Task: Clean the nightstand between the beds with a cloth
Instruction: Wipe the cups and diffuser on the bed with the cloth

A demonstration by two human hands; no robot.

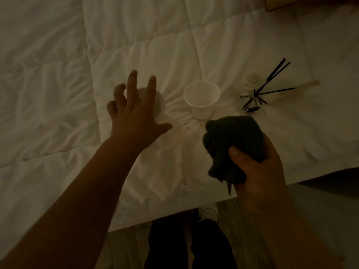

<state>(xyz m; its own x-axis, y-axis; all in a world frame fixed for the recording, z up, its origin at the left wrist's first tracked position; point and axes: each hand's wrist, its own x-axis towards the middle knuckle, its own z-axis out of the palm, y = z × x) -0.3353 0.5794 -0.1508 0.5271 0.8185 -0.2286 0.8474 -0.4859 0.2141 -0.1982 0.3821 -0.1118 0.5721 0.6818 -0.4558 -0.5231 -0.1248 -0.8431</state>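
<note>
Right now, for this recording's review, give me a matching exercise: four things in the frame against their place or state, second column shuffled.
Things:
1. dark cloth
2. white cup
3. left hand
4. reed diffuser

States:
A. lying tipped on the white duvet, black sticks fanned out
B. bunched up in the right hand
C. upright and open-topped on the duvet
D. fingers spread, over a pale round object

Pairs: 1-B, 2-C, 3-D, 4-A
</note>
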